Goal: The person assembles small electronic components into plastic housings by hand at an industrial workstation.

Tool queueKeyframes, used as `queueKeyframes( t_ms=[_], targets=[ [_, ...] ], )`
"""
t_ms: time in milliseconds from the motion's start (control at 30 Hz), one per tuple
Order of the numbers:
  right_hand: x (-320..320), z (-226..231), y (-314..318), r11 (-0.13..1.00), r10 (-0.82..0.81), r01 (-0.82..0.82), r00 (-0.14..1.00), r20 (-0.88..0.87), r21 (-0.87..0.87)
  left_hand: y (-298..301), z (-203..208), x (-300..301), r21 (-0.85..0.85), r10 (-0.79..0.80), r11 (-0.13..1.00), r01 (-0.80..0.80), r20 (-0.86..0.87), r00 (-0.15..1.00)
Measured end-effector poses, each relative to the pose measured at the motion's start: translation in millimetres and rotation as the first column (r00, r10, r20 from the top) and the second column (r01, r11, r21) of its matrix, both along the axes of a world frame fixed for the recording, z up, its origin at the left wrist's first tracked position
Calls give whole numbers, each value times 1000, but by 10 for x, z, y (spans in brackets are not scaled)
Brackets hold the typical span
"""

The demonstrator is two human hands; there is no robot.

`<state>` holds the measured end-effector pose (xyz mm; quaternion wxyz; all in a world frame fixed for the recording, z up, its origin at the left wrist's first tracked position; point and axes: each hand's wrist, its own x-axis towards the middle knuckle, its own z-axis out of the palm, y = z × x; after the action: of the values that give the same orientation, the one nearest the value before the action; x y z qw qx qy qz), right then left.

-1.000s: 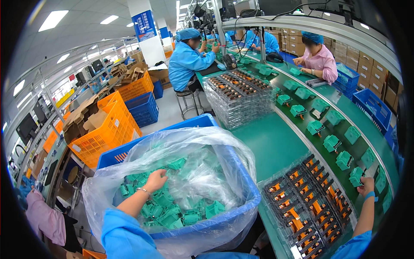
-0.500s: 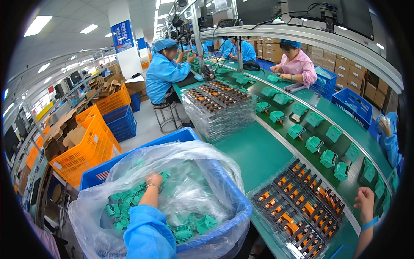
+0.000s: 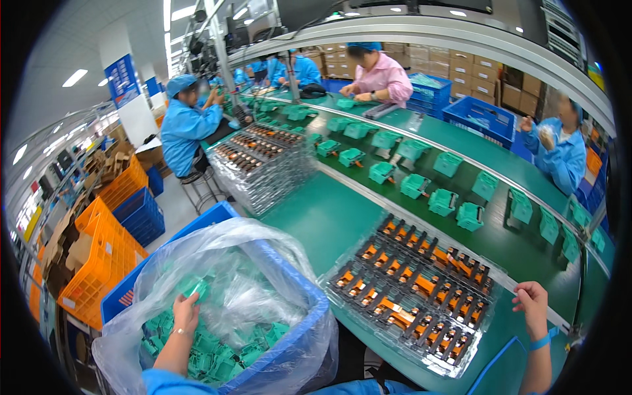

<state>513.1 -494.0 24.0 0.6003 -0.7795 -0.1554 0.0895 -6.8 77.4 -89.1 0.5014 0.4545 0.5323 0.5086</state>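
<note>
My left hand (image 3: 186, 312) is inside a clear plastic bag (image 3: 273, 253) lining a blue crate (image 3: 319, 315). Its fingers are closed on a green plastic housing (image 3: 199, 288), slightly blurred, above a heap of loose green housings (image 3: 227, 359). Over the right end of the work table my right hand (image 3: 530, 304) is raised, fingers loosely bent and apart, with nothing in them. Between crate and right hand lies a clear tray (image 3: 454, 368) with rows of black and orange parts (image 3: 421, 286).
A conveyor belt (image 3: 421, 220) carries rows of green housings (image 3: 415, 186) beyond the tray. Stacked trays (image 3: 263, 164) stand at the table's far left. Orange crates (image 3: 99, 257) are on the floor at left. Several co-workers sit along the line; one person (image 3: 559, 148) is at far right.
The view has swung to the right. My left hand has come up from the heap with a green housing at its fingertips. My right hand stays raised beside the tray.
</note>
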Motion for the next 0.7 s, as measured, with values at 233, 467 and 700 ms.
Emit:
queueKeyframes(
  t_ms=[233,467,700],
  targets=[
    [3,56,358,984,177,-172,977,121,-55,-1295,1277,1048,66,-443,826,560,689,573],
    [57,22,398,849,485,-215,682,548,-483,-1909,1455,2574,109,-766,357,928,603,224],
    [419,-104,683,768,621,-113,368,692,-630,-2392,1300,3262,-132,-690,59,989,711,136]
  ],
)
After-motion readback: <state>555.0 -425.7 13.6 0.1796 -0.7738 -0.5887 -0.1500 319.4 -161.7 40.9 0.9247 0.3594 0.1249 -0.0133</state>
